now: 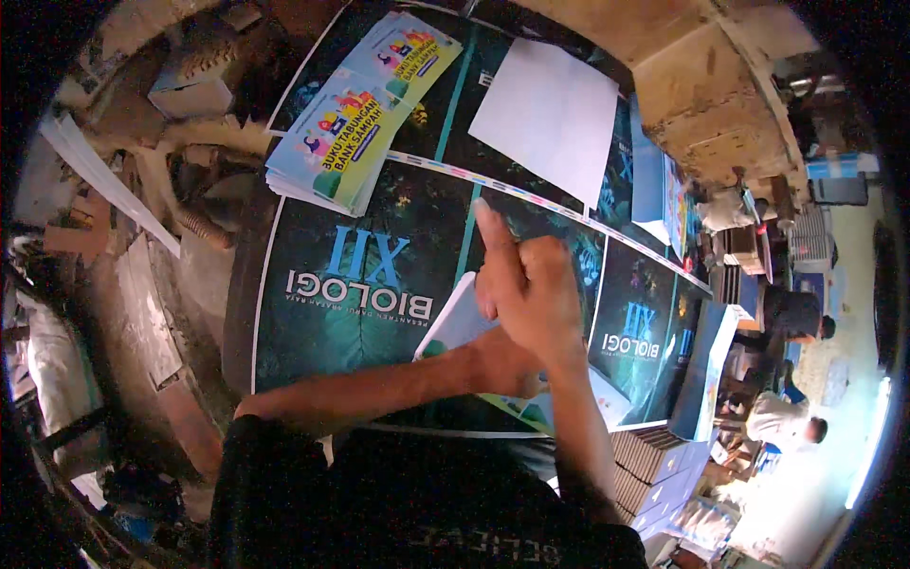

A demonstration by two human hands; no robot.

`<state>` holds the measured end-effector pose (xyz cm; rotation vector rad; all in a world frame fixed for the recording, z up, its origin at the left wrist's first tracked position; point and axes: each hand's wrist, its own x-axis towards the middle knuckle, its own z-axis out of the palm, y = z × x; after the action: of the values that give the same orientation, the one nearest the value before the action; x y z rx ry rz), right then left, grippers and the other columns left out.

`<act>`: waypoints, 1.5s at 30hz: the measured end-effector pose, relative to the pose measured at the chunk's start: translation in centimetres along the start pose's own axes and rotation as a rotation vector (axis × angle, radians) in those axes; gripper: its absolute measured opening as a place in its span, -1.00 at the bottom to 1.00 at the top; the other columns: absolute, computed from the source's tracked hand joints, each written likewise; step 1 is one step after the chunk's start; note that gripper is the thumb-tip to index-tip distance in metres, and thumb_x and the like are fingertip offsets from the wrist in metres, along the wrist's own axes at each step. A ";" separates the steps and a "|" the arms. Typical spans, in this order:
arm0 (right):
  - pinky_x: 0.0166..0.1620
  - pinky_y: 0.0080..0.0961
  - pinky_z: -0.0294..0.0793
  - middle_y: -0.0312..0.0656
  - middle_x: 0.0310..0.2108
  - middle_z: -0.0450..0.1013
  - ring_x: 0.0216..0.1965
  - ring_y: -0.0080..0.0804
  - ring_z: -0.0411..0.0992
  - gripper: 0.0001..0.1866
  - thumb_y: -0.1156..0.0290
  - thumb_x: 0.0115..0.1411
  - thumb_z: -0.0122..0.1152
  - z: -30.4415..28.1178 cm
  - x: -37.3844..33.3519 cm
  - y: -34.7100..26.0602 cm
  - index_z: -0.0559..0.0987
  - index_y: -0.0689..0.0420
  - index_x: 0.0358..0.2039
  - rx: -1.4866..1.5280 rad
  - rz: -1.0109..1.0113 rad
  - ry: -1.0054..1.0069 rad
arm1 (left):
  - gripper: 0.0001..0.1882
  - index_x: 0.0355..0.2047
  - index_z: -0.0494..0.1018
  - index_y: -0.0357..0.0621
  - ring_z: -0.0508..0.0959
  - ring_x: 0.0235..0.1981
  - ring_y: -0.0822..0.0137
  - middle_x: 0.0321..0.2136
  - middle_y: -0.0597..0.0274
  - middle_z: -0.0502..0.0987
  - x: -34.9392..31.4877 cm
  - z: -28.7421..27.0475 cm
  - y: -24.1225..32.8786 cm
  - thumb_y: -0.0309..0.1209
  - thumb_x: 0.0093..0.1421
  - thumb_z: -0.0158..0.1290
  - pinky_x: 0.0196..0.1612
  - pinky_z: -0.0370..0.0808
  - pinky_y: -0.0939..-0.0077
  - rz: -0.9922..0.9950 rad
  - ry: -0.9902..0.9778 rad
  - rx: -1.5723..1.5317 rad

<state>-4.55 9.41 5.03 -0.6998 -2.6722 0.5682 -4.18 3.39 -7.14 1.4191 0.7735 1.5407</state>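
My right hand [531, 289] is raised over the table, its index finger stretched out and its other fingers partly curled. Nothing shows in its grip. Under that wrist lies my left hand [507, 362], its fingers mostly hidden, on or just above a printed booklet cover [450, 322] in pale blue and green. I cannot tell whether it grips the cover. Beneath are large dark green printed sheets [322, 332] with blue and white lettering. A stack of colourful printed covers [336, 142] lies at the far left of the sheets.
A blank white sheet [550, 119] lies at the far side. More stacked covers stand at the right edge [654, 180], with a curled stack [706, 370] nearer. Bundled books [654, 474] sit at lower right. Another person [782, 417] is farther right. Paper strips and scraps litter the left.
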 end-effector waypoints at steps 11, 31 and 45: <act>-0.57 -0.31 0.35 -0.13 -0.84 0.32 -0.77 -0.27 0.35 -0.37 0.08 0.44 0.04 -1.4 2.9 -4.3 0.45 0.13 -0.78 0.554 0.209 0.018 | -0.45 0.25 0.32 -0.12 0.31 0.31 -0.01 0.24 -0.03 0.37 -1.3 1.1 -3.3 -0.22 0.27 0.00 0.37 0.20 0.05 -0.200 0.010 -0.540; -0.61 -0.18 0.34 -0.08 -0.85 0.29 -0.74 -0.08 0.38 -0.35 0.03 0.35 0.12 -3.6 -6.2 4.8 0.44 0.24 -0.79 0.225 0.267 0.367 | -0.78 -0.19 0.63 -0.02 0.63 -0.15 0.04 -0.14 0.20 0.64 -0.2 -1.6 4.5 -0.32 0.14 0.28 -0.05 0.53 0.12 0.385 -0.519 0.961; -0.23 -0.16 0.59 0.03 -0.45 0.60 -0.38 -0.04 0.59 -0.51 -0.01 -0.02 0.43 -8.9 -6.0 24.7 0.67 0.24 -0.39 0.281 0.572 0.765 | -0.42 -0.12 0.55 -0.23 0.54 -0.05 -0.05 -0.12 -0.03 0.60 1.7 0.5 6.3 0.09 0.17 0.18 0.10 0.33 0.02 0.054 -0.266 1.138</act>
<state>13.69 28.65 0.41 -1.2869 -1.6449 0.6267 -4.79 2.18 -0.77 2.3820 1.5622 0.8636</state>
